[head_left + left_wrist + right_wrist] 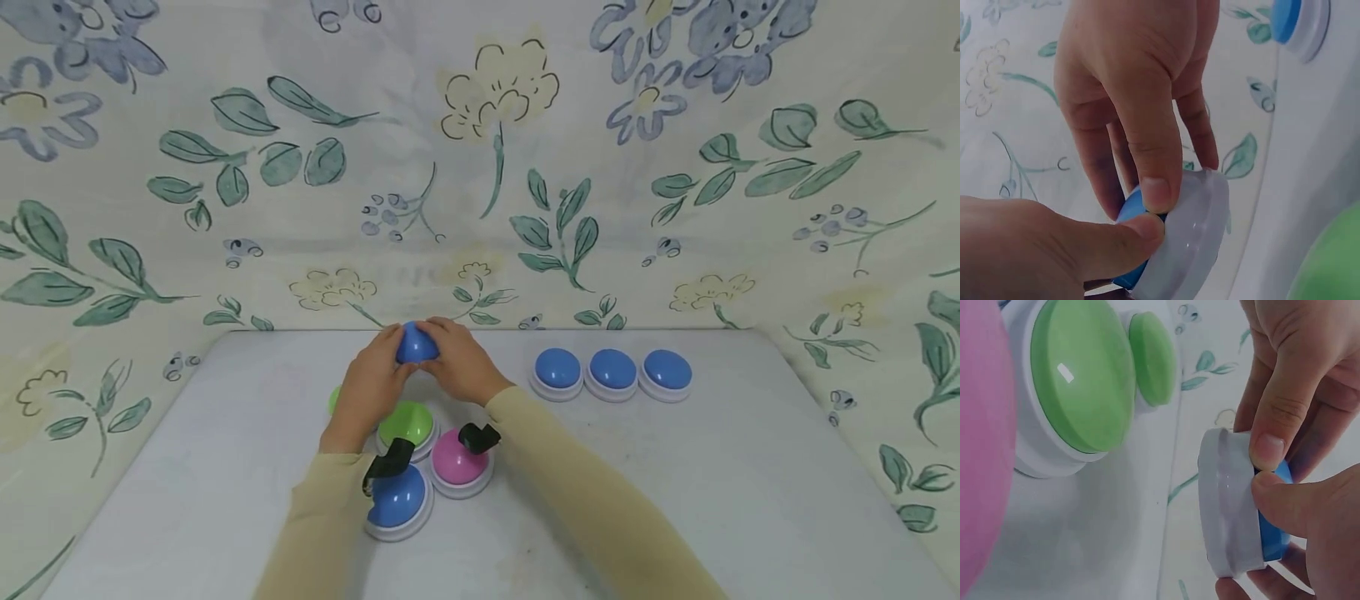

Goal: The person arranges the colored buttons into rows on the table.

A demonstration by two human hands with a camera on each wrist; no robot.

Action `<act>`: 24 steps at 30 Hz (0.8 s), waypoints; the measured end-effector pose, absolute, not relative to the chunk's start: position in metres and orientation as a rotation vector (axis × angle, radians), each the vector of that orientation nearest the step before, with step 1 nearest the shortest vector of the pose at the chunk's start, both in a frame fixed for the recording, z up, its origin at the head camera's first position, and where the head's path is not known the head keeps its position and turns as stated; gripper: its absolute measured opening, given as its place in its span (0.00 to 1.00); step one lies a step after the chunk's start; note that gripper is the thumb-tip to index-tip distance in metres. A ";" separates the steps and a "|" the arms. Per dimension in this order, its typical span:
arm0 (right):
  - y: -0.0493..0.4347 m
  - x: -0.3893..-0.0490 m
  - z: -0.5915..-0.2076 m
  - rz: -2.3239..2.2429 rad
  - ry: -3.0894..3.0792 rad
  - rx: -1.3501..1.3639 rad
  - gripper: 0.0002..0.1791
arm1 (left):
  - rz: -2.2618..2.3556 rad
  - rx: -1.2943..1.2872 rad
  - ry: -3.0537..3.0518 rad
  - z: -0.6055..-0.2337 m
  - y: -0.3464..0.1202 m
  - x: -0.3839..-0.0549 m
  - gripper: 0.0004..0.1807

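Near the table's back edge, both hands hold one blue dome push button [417,343] with a white base [1229,506]. My left hand [366,387] grips its left side and my right hand [467,364] its right. In the wrist views the button is lifted and tilted on edge, and both thumbs press side by side where the blue dome meets the base. Below the hands sit a green button [407,423], a pink button [459,460] and another blue button [401,498]. A second green button [1152,359] is mostly hidden behind the left hand in the head view.
Three blue buttons, a left one [557,369], a middle one [612,370] and a right one [667,371], stand in a row at the back right of the white table [675,500]. A flower-patterned cloth [420,167] rises behind and beside the table.
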State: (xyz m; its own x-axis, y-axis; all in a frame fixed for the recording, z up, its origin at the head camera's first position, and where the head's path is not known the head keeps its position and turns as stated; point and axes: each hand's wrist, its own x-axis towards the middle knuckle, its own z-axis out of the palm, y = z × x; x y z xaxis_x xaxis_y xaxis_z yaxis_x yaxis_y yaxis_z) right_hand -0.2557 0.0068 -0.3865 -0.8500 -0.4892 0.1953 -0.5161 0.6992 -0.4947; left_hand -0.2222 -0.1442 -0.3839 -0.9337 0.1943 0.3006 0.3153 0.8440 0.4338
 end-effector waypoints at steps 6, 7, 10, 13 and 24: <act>0.020 -0.248 -0.389 0.890 -2.787 0.819 0.31 | -0.731 -0.411 -2.790 -0.379 -0.129 -0.218 0.30; 0.022 -0.247 -0.390 0.907 -2.783 0.813 0.31 | -0.730 -0.412 -2.795 -0.379 -0.127 -0.218 0.30; 0.028 -0.242 -0.392 0.951 -2.782 0.781 0.31 | -0.731 -0.428 -2.805 -0.379 -0.120 -0.216 0.30; 0.035 -0.239 -0.396 0.983 -2.779 0.752 0.31 | -0.746 -0.439 -2.810 -0.380 -0.113 -0.216 0.30; 0.054 -0.230 -0.409 1.050 -2.757 0.659 0.31 | -0.757 -0.473 -2.823 -0.385 -0.092 -0.214 0.29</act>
